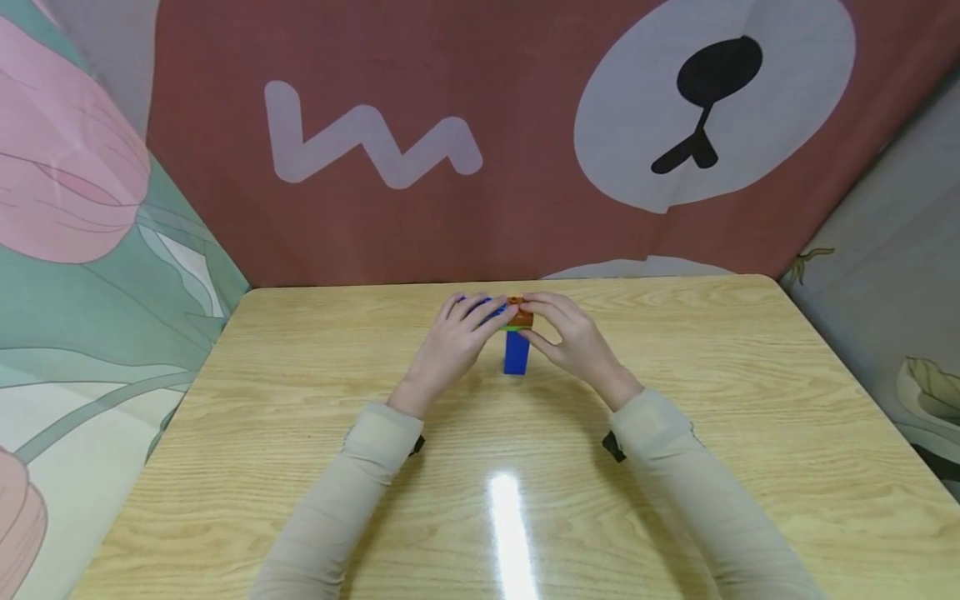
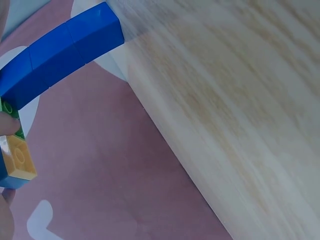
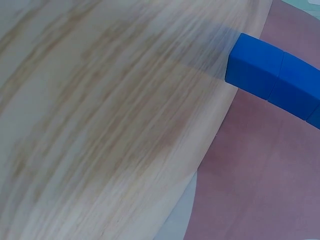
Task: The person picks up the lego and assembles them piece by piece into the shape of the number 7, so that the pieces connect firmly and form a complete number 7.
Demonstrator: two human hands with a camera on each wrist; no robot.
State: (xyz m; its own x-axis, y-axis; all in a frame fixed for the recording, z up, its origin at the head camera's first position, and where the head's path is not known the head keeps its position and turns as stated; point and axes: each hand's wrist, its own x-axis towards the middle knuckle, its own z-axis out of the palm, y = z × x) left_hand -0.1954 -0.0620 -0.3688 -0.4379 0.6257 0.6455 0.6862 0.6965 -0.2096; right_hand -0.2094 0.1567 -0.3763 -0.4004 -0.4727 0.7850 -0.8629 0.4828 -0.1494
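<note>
A column of blue toy bricks point(image 1: 516, 354) stands upright on the table. At its top is a thin green brick point(image 1: 513, 328), with an orange brick point(image 1: 521, 318) above it. Studded blue bricks point(image 1: 483, 307) extend left from there, partly covered by fingers. My left hand point(image 1: 450, 350) grips the blue bricks from the left, its fingertips reaching the orange brick. From the right, my right hand point(image 1: 576, 340) pinches the orange brick between thumb and fingers. The left wrist view shows fingers point(image 2: 7, 123) against the green brick and a yellow-orange brick point(image 2: 20, 156) beside it.
The wooden table point(image 1: 300, 467) runs to a back edge just behind the bricks. A reddish-brown cloth point(image 1: 525, 167) with a cartoon face hangs behind it, and a flowered cloth point(image 1: 67, 333) at the left. A light reflection lies on the table's front.
</note>
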